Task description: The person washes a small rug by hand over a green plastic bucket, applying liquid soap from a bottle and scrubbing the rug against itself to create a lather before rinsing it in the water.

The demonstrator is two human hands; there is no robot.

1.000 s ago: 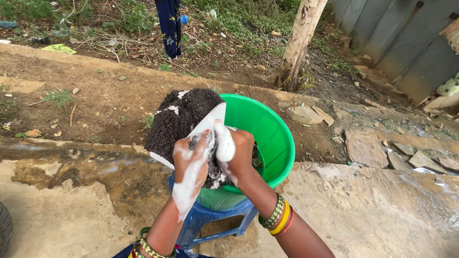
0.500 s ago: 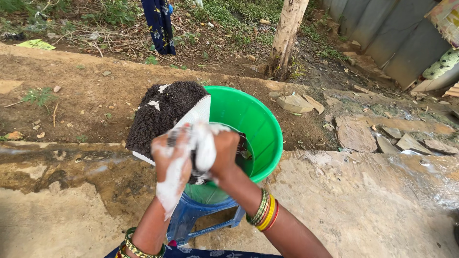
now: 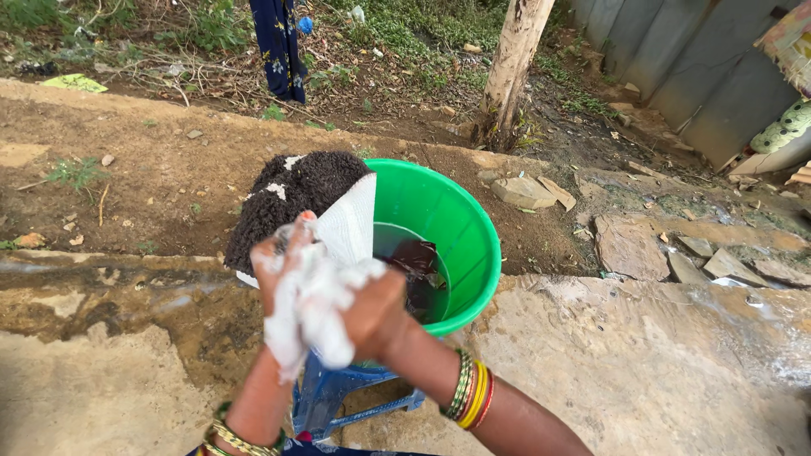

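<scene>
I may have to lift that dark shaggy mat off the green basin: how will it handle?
The mat drapes over the basin rim, so probably floppy. Part hangs into the water, so likely heavy, dripping. Foam covers both hands, so possibly slippery.

We see the left hand (image 3: 283,279) and right hand (image 3: 372,308), both soapy, pressed together over a green basin (image 3: 460,228). A dark mat (image 3: 287,198) drapes over the basin's rim, and the basin sits on a blue stool (image 3: 325,397).

head camera, close, looking down
</scene>
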